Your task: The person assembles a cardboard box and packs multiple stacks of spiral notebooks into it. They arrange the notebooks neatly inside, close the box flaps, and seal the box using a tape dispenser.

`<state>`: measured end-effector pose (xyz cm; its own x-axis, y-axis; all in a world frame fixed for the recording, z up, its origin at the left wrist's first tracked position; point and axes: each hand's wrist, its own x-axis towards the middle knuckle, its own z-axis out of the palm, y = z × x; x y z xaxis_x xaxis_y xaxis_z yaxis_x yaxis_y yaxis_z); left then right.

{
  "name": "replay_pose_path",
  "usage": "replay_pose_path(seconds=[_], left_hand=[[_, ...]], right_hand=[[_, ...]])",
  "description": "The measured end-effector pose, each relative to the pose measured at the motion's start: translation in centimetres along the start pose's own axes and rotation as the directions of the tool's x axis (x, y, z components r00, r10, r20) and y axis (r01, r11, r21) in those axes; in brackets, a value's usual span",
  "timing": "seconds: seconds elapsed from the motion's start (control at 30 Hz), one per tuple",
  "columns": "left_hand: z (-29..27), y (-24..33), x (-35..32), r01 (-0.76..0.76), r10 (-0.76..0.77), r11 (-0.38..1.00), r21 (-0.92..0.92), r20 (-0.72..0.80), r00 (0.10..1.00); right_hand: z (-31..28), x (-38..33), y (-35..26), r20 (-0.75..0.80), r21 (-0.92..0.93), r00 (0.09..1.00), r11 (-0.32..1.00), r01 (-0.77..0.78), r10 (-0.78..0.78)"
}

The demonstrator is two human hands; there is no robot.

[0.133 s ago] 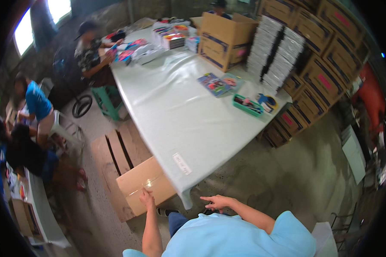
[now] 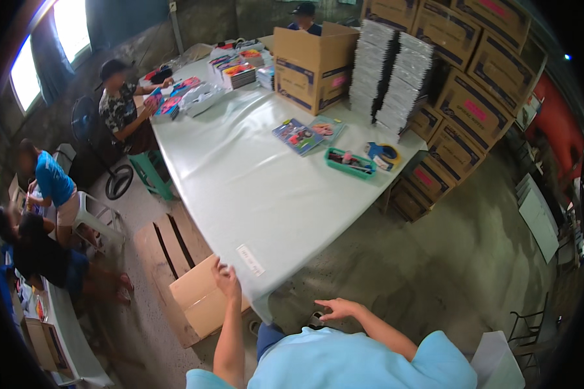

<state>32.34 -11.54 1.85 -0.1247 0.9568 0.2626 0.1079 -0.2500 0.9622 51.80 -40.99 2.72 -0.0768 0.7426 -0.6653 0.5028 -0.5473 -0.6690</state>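
A white label (image 2: 250, 260) lies on the table (image 2: 230, 194) close to its near corner; its lettering is too small to read. Dark print and pink stickers mark the cartons (image 2: 470, 110) stacked beyond the right edge. The left hand (image 2: 227, 282) is at the left edge, by the near corner, fingers loosely bent and a little apart; I cannot tell whether they touch the edge. Below it, the box (image 2: 198, 293), brown and taped along a seam, rests on the pallet's (image 2: 156, 256) near end. The right hand (image 2: 339, 310) hangs beyond the near corner, forefinger extended, other fingers curled.
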Motion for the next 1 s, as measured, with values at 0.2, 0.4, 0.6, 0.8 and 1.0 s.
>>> replay_pose_path(seconds=[0.2, 0.4, 0.6, 0.8, 1.0], left_hand=[[19.2, 13.4, -3.7, 0.039, -0.018, 0.999, -0.021, 0.602, 0.798], [37.5, 19.4, 0.3, -0.587, 0.526, 0.804, -0.098, 0.58, 0.622], [59.6, 27.2, 13.3, -0.869, 0.779, 0.495, -0.015, 0.449, 0.437], [78.1, 35.2, 27.1, -0.893, 0.727, 0.406, 0.194, 0.523, 0.445], [88.9, 35.6, 32.1, -0.908, 0.397, 0.212, 0.362, 0.817, 0.418]], right_hand=[[-8.8, -5.3, 10.1, -0.329, -0.039, 0.944, 0.999, -0.006, -0.008], [-17.2, -8.4, 11.5, -0.441, 0.2, 0.897, 0.979, 0.048, 0.046], [-29.9, -11.5, 15.5, -0.475, 0.248, 0.877, 0.967, 0.054, 0.073], [-41.1, -11.1, 17.5, -0.511, 0.308, 0.829, 0.949, -0.069, 0.226], [-48.2, -9.5, 18.7, -0.442, 0.531, 0.849, 0.847, -0.014, 0.291]])
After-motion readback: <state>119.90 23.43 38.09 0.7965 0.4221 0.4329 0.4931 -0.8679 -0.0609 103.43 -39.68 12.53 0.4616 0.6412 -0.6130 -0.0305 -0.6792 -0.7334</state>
